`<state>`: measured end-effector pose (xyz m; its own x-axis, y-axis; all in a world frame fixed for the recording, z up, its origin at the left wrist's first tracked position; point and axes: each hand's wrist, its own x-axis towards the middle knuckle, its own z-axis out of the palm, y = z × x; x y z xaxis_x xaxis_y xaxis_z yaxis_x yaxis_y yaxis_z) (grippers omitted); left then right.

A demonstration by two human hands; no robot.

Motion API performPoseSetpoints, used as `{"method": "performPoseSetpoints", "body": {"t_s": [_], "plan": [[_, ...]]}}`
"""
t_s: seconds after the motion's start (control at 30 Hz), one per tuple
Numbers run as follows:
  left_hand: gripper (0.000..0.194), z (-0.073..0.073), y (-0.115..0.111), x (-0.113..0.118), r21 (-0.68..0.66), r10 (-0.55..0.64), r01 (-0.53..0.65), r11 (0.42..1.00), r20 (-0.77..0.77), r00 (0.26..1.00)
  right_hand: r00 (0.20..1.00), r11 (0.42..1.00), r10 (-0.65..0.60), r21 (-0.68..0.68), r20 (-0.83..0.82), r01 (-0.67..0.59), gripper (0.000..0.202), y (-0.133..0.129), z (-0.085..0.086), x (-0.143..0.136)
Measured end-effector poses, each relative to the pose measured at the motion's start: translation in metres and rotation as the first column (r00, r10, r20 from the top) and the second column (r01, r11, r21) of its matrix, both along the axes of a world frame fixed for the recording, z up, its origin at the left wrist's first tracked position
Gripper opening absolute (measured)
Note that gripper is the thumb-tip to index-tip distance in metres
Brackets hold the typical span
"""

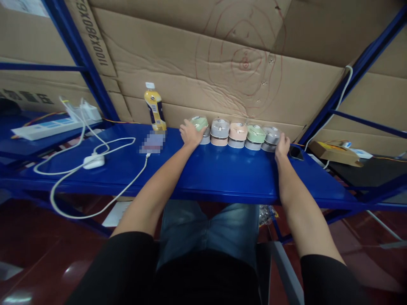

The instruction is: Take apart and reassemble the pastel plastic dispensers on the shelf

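Observation:
Several small round-cornered boxes stand in a row on the blue table, near the cardboard wall. From the left come a box with a green top, a grey-topped one, a pink one, another green-topped one and a grey one. My left hand is wrapped round the leftmost box, fingers on its left side and top. At the other end, my right hand rests against the right side of the grey box, its fingers close together.
A yellow drink bottle and a blurred-out item are left of the row. White cables and a charger lie further left. A dark phone lies beyond my right hand, near an open carton.

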<state>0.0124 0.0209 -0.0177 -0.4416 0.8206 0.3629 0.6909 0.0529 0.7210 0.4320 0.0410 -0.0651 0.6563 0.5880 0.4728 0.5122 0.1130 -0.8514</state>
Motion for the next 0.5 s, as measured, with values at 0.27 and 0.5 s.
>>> {"method": "performPoseSetpoints", "body": {"t_s": [0.27, 0.5], "plan": [[0.080, -0.012, 0.011, -0.011, 0.109, -0.129, 0.131, 0.985, -0.020, 0.991, 0.979, 0.993, 0.089, 0.093, -0.183, -0.073, 0.061, 0.004, -0.002, 0.001], [0.064, -0.018, 0.026, -0.029, 0.155, -0.264, 0.255, 0.955, 0.046, 0.963, 0.946, 0.958, 0.228, 0.226, -0.231, -0.176, 0.057, 0.011, -0.005, 0.006]]}}
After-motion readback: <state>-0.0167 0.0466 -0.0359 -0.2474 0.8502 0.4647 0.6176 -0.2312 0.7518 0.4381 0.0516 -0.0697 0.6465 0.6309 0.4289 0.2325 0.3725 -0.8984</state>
